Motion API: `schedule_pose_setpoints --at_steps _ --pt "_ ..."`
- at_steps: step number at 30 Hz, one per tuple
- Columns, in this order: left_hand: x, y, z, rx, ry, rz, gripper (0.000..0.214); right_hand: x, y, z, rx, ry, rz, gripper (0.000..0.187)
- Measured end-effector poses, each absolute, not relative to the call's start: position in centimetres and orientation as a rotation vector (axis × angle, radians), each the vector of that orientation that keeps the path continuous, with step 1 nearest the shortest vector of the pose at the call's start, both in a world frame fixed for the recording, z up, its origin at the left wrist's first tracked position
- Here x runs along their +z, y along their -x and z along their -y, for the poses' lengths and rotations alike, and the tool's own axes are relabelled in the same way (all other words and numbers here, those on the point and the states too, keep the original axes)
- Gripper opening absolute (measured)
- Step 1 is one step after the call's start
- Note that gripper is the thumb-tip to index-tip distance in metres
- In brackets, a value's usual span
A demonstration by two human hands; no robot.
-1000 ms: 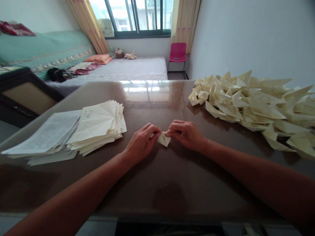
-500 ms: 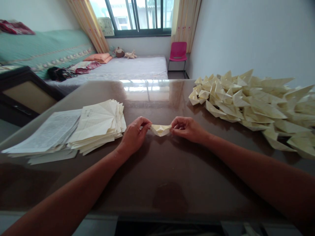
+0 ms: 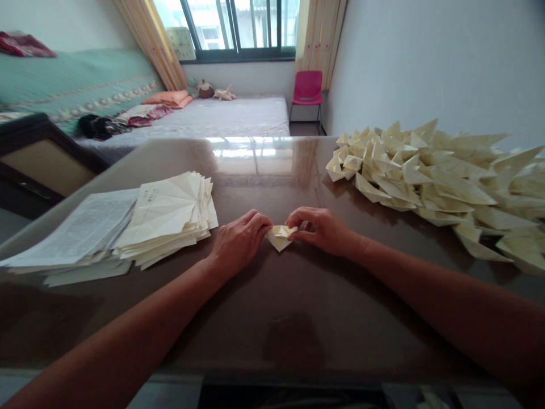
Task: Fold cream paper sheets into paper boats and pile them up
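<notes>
A small cream paper boat [image 3: 279, 241], folded with a pointed lower edge, is between my two hands at the middle of the brown table [image 3: 255, 318]. My left hand [image 3: 242, 237] pinches its left end, the fingers pressed together. On the other side my right hand [image 3: 320, 228] grips the right end between thumb and fingers. The fingertips hide both ends of the boat.
Left of my hands lies a stack of creased cream paper [image 3: 164, 213], beside a stack of printed sheets [image 3: 80, 227]. A large heap of folded paper boats [image 3: 438, 176] covers the table's right side. Behind stand a bed [image 3: 238, 116] and a pink chair [image 3: 307, 88].
My hands have come closer together and slightly nearer to me. The boat's ends are now more covered by my fingers, and its lower point shows deeper.
</notes>
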State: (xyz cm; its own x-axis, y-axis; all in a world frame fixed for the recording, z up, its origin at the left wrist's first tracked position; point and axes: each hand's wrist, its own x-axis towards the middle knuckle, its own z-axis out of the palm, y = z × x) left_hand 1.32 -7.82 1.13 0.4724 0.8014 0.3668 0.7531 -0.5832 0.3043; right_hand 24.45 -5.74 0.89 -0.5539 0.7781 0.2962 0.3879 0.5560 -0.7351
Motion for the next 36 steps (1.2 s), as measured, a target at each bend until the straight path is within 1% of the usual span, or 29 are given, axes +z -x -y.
schedule_pose_setpoints --at_steps 6,8,11,15,18,19,21,23,24,28,36 --pt "0.8 -0.7 6.9 0.859 -2.441 -1.509 0.019 0.2 -25.1 4.8 0.995 1.032 1.982 0.016" --pt "0.7 -0.5 6.5 0.917 -2.359 -1.500 0.020 0.4 -25.3 4.7 0.930 1.073 1.996 0.015" --pt "0.5 -0.2 5.9 1.009 -2.175 -1.454 0.020 0.8 -25.6 4.4 0.741 1.167 1.987 0.017" --pt "0.4 0.0 5.5 0.912 -2.143 -1.441 0.020 0.8 -25.8 4.3 0.628 1.183 2.042 0.014" --pt "0.6 -0.4 6.0 0.924 -2.212 -1.343 0.019 0.7 -25.5 4.8 0.573 1.108 2.169 0.010" --pt "0.7 -0.6 6.3 0.928 -2.248 -1.268 0.020 0.7 -25.4 5.1 0.541 1.077 2.211 0.009" --pt "0.9 -1.0 6.9 0.880 -2.342 -1.113 0.028 0.7 -25.1 5.5 0.478 1.021 2.286 0.007" --pt "0.9 -1.2 7.2 0.805 -2.411 -1.054 0.036 0.9 -24.9 5.9 0.439 0.986 2.336 0.006" --pt "0.9 -1.3 7.2 0.780 -2.413 -1.067 0.036 0.9 -24.9 6.0 0.431 0.977 2.345 0.006" --pt "0.5 -1.3 6.9 0.753 -2.271 -1.179 0.021 1.0 -24.8 6.0 0.460 0.954 2.288 0.008" --pt "0.7 -1.4 6.7 0.923 -2.018 -1.330 0.030 1.5 -24.5 5.9 0.636 0.996 2.073 0.013"
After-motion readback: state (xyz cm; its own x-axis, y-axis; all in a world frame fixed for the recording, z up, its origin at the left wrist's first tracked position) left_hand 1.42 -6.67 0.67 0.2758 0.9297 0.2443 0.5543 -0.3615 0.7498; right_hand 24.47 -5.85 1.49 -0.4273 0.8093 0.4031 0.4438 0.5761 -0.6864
